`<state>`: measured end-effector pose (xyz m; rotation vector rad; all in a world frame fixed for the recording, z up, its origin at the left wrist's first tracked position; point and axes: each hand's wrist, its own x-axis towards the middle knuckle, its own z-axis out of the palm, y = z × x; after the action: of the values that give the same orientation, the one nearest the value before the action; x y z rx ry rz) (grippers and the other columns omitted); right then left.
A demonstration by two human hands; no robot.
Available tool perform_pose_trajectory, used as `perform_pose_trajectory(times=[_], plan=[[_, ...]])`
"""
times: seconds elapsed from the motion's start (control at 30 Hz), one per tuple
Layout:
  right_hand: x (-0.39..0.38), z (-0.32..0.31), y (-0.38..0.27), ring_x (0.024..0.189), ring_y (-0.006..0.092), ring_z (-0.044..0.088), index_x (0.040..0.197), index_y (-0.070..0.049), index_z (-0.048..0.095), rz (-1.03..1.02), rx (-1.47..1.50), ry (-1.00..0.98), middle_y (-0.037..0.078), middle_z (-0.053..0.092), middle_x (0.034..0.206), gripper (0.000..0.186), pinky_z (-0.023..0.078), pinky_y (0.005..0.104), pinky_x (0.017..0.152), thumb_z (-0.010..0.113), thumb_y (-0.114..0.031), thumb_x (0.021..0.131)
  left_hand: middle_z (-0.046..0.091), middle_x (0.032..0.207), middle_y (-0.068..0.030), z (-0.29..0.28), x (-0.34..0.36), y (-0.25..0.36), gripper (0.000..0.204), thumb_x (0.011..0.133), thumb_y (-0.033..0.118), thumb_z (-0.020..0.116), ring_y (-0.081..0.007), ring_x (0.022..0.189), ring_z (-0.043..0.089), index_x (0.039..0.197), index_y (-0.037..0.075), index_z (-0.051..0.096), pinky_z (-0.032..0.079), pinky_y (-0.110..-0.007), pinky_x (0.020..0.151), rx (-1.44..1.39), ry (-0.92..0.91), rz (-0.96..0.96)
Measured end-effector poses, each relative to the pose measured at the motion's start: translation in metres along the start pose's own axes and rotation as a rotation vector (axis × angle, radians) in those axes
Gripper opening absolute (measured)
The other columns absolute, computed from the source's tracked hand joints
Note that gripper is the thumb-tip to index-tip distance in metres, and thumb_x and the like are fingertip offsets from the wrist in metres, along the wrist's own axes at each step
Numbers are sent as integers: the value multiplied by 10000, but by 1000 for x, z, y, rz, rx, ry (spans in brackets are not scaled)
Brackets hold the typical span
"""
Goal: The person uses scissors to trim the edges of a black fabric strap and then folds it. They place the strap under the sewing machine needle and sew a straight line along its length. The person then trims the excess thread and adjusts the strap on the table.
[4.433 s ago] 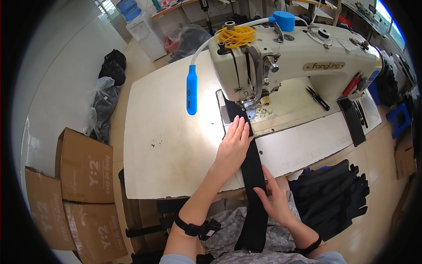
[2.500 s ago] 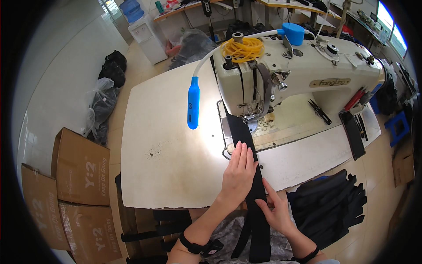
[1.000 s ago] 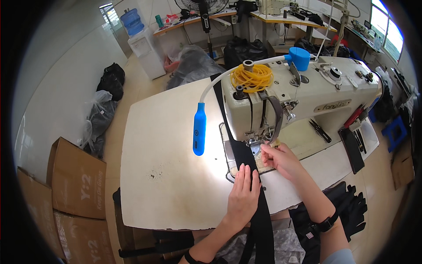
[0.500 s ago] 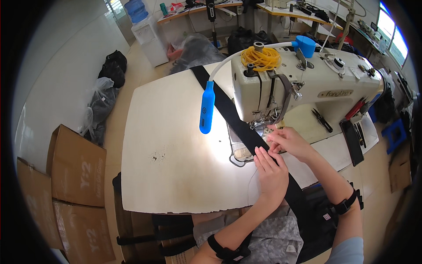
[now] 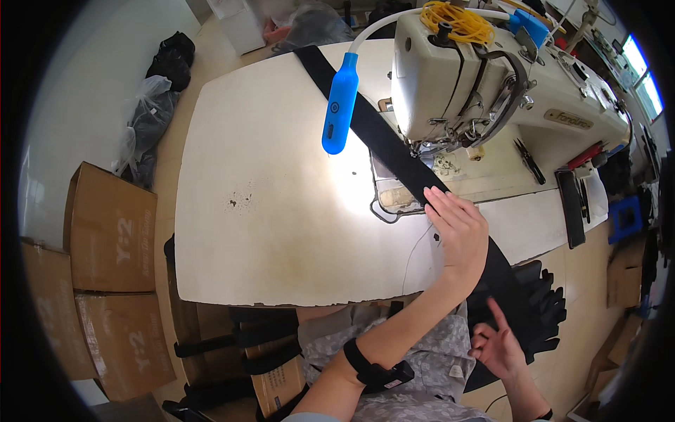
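A long black fabric strip (image 5: 387,144) runs diagonally over the white tabletop, passing by the needle area of a sewing machine (image 5: 436,84) and hanging off the front edge. My left hand (image 5: 458,228) lies flat on the strip just in front of the machine, fingers stretched out. Below the table edge is my right hand (image 5: 500,349), its index finger pointing out and the others loosely curled, with nothing visible in it. It is beside the hanging part of the strip and a bunch of black fabric pieces (image 5: 545,302). A loose thread lies near my left wrist.
A blue lamp (image 5: 341,105) on a white bent neck hangs over the table (image 5: 281,232). Yellow cord (image 5: 458,22) sits on the machine head. Thread snips (image 5: 529,162) and a black phone (image 5: 570,211) lie at the right. Cardboard boxes (image 5: 112,239) stand on the left floor.
My right hand has left the needle area and dropped below the table edge by the black fabric. My left hand stays on the strip. The view has tilted down and shifted.
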<state>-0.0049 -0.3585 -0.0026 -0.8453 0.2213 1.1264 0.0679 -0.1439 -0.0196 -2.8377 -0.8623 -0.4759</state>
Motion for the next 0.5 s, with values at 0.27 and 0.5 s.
perform_pose_trajectory(times=[0.27,0.5], plan=[[38,-18,-63,574,78,514,963,-9,546,-389,278,311,82,618,857,420,459,184,452,494,-424,994,544,1252,-310,5,-10,-53,502,919,286,568,-433,1257,456,1198,-130,545,401,-429,1044,-388,71,271],[60,-3,-138,818,117,670,1359,-152,485,-761,-184,507,15,625,1053,418,542,173,513,506,-361,997,450,1370,-257,7,33,-161,523,918,369,587,-382,1356,349,1272,-13,537,277,-519,1113,-400,0,494]])
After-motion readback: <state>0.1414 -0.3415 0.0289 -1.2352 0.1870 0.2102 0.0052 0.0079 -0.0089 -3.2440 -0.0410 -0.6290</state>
